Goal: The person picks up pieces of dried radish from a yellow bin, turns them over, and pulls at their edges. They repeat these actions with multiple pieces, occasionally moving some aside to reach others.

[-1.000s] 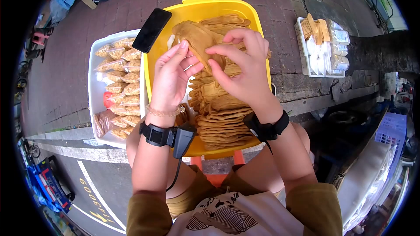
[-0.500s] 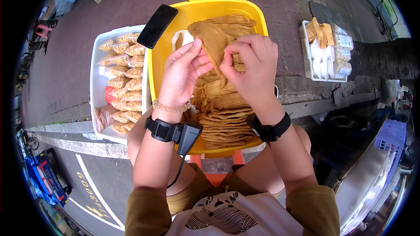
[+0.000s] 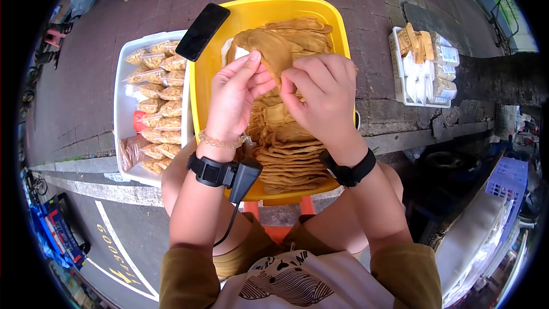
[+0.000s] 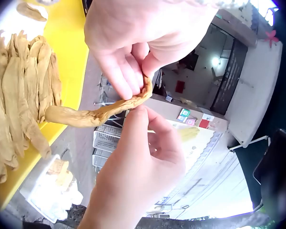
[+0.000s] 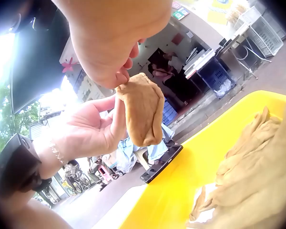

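Observation:
A flat, limp brown piece is held up over the yellow tub. The left hand pinches its near edge between thumb and fingers, and the right hand pinches the same edge close beside. In the left wrist view the piece appears edge-on, thin and slightly curved, with both hands' fingertips on it. The right wrist view shows its broad face with a folded rim. Below the hands, many similar brown pieces lie in rows inside the tub.
A black phone lies on the tub's upper left rim. To the left stands a white bin of small filled bags. At the right is a white basket with packages and brown pieces. A tree trunk lies beyond it.
The right hand's fingers have drawn together on the piece's edge, with its spread fingers now more curled. The held piece has changed its tilt slightly.

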`<control>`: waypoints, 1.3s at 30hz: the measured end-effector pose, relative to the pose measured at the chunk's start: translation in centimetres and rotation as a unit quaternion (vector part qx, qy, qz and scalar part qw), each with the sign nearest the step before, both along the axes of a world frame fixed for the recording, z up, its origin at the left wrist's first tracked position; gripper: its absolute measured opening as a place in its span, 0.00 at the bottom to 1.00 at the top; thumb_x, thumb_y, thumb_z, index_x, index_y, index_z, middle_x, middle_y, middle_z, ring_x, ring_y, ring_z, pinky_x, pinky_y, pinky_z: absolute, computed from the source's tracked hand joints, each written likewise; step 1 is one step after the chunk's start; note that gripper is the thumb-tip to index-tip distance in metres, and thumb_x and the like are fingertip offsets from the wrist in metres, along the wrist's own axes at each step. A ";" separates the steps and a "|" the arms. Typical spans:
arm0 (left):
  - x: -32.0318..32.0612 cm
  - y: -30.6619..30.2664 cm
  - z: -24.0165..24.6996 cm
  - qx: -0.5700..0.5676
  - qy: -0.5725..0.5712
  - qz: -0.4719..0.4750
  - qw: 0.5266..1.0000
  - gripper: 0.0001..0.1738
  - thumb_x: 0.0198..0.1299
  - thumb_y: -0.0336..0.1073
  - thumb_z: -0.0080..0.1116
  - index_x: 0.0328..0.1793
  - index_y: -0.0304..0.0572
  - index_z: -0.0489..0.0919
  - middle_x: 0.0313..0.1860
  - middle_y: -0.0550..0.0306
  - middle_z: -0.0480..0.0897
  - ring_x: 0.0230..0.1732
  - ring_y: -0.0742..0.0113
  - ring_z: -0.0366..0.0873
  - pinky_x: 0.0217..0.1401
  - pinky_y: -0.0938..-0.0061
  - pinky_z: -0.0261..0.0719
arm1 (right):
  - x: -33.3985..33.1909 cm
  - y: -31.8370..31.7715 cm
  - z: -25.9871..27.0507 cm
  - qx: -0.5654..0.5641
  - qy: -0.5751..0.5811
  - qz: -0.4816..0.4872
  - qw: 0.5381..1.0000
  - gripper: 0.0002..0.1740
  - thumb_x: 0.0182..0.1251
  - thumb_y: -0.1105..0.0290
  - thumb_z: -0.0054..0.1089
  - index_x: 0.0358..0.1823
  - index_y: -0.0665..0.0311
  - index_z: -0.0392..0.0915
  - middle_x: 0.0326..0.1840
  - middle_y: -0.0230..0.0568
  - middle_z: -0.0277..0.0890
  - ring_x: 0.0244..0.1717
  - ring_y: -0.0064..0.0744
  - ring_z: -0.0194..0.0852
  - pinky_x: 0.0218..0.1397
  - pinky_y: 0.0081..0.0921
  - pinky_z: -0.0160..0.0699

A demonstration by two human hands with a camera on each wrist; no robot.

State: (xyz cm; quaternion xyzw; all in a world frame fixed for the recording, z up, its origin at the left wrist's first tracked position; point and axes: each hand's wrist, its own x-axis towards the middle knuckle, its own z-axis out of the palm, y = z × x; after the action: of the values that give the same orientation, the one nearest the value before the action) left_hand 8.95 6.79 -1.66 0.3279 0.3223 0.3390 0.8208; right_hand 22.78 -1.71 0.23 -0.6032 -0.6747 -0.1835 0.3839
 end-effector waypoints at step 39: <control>0.6 -1.2 2.0 0.436 0.182 -0.112 0.874 0.09 0.60 0.28 0.60 0.43 0.29 0.79 0.37 0.59 0.78 0.37 0.75 0.71 0.42 0.81 0.70 | 2.5 -0.9 1.3 -0.185 0.602 0.163 0.759 0.16 0.63 0.75 0.61 0.52 0.68 0.76 0.45 0.32 0.76 0.39 0.16 0.70 0.48 0.17 0.70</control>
State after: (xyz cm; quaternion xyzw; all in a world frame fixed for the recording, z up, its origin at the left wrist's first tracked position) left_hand 9.58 5.57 0.33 0.7424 0.2462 0.2855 0.5538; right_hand 25.28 -2.64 1.49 -0.5295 -0.4135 0.4113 0.6160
